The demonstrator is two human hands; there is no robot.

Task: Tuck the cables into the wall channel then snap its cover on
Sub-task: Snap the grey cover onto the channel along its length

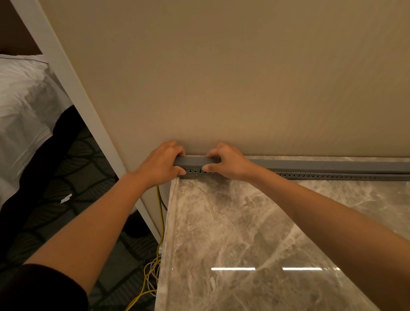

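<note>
Hands work side by side at the left end of the grey channel (328, 170), which lies along the back of the marble worktop (272, 237) against the wall (239, 62). The left hand (160, 164) and right hand (226, 161) are both closed around the cover (194, 161), fingers over its top, thumbs under its front edge. Yellow cable (159, 211) drops off the worktop's end to a loose tangle on the floor (106, 289). Pressing here alone could leave the far stretch unseated; whether it is latched there, I cannot tell. A strand caught under the lip at the end could get pinched, or keep the cover from clicking home.
</note>
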